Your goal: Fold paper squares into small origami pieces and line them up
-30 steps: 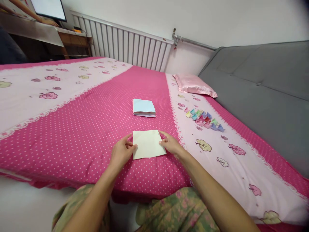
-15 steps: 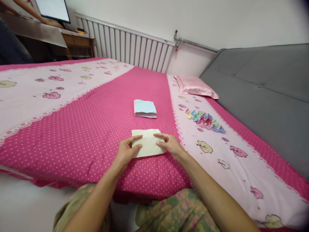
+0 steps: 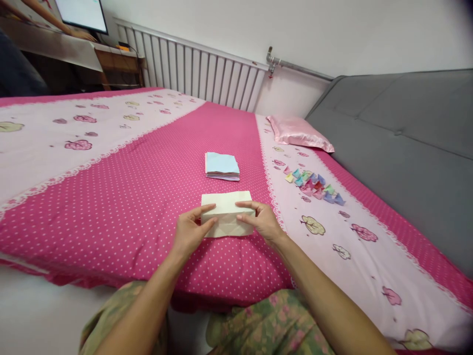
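A pale cream sheet of folding paper (image 3: 227, 203) lies low over the bed in front of me, with a crosswise fold and crease lines on its nearer half. My left hand (image 3: 190, 229) pinches its left edge between thumb and fingers. On the right edge, my right hand (image 3: 264, 222) grips it the same way. Just beyond the sheet rests a stack of coloured paper (image 3: 222, 165), light blue on top. Over to the right sits a group of small folded paper pieces (image 3: 314, 185) in several colours.
A pink dotted bedspread (image 3: 148, 192) covers the bed. Further back are a pink pillow (image 3: 299, 133), a grey padded headboard (image 3: 399, 128) and a white radiator (image 3: 192, 69). At the far left, another person's arm (image 3: 48, 19) reaches over a desk by a monitor (image 3: 81, 14).
The paper's front part has tilted up along the crosswise fold, and its creased nearer half now shows. Both hands keep their hold at the sides with only slight movement.
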{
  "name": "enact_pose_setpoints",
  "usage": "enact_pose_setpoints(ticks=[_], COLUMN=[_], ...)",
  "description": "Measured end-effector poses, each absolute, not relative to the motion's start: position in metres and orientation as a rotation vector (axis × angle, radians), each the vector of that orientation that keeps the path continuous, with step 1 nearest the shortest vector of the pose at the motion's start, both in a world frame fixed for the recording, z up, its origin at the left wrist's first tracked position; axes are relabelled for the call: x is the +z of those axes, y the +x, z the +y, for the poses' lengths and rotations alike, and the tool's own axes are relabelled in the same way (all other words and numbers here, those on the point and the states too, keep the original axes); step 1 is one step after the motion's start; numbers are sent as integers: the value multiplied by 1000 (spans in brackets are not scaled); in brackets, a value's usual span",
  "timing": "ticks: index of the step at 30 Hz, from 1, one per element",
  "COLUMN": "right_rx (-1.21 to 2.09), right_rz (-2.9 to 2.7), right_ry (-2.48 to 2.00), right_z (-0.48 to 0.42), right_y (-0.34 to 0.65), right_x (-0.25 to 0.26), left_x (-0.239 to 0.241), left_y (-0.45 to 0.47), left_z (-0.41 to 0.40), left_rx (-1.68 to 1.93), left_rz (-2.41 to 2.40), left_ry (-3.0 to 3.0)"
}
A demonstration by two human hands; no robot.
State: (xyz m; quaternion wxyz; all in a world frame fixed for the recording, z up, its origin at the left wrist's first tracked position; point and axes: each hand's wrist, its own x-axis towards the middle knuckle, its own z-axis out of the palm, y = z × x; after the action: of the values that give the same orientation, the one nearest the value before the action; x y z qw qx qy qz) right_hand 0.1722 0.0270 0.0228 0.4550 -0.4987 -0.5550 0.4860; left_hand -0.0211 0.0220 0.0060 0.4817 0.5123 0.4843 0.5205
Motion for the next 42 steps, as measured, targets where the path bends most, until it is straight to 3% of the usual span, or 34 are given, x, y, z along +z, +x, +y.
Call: enact_pose_setpoints(ticks=[16, 25, 36, 42], right_rx=[798, 502, 770, 918], right_rz=[-1603, -1588, -1745, -1595], right_ry=[-1286, -1376, -1240, -1222], right_z=[30, 25, 14, 13], right_y=[174, 174, 163, 164], right_x=[25, 36, 43, 47], left_x=[6, 12, 18, 23], left_y=[-25, -30, -24, -22], left_z=[23, 22, 15, 12], left_rx=[1305, 1436, 1227, 1186], left_rz=[1296, 1432, 1241, 1188], left_ry=[1339, 1701, 2143, 1835])
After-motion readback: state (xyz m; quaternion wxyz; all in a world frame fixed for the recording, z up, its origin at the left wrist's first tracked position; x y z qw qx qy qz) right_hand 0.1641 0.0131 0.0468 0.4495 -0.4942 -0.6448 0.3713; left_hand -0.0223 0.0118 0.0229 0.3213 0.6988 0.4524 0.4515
